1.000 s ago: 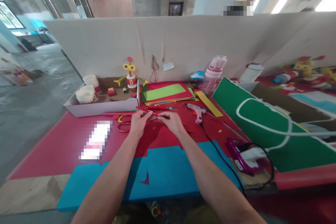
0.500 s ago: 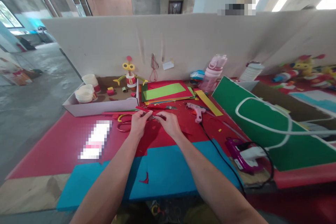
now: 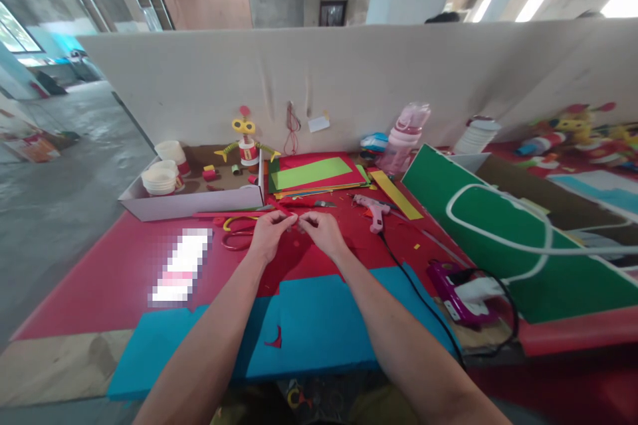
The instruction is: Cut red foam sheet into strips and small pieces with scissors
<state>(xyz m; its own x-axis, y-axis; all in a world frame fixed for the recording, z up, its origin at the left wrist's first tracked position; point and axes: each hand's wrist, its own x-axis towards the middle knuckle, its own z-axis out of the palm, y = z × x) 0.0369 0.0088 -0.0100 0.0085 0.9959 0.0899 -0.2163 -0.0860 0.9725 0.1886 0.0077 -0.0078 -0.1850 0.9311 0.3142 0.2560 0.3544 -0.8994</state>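
Over the red tabletop, my left hand (image 3: 270,236) is closed in a pinch on a narrow red paper strip (image 3: 282,208). My right hand (image 3: 323,235) meets it fingertip to fingertip, also pinched, at the near end of the strip; the fingers hide most of that end. Just left of my left hand lie scissors (image 3: 238,240) with red and yellow handles, partly covered by the hand. Beyond the hands, a small craft knife (image 3: 325,204) rests on the table. A pink glue gun (image 3: 375,211) lies to the right of my right hand.
Blue foam sheets (image 3: 323,319) cover the near edge. A shallow box (image 3: 199,203) with paper cups (image 3: 160,179) and a paper-cup figure (image 3: 248,151) stands back left. Coloured sheets (image 3: 314,174), a pink bottle (image 3: 405,136), a green board (image 3: 478,239) and a purple power strip (image 3: 461,299) stand around.
My two hands have come slightly closer, fingertips now meeting. The red strip has tilted, its near end lowered toward my right fingertips.
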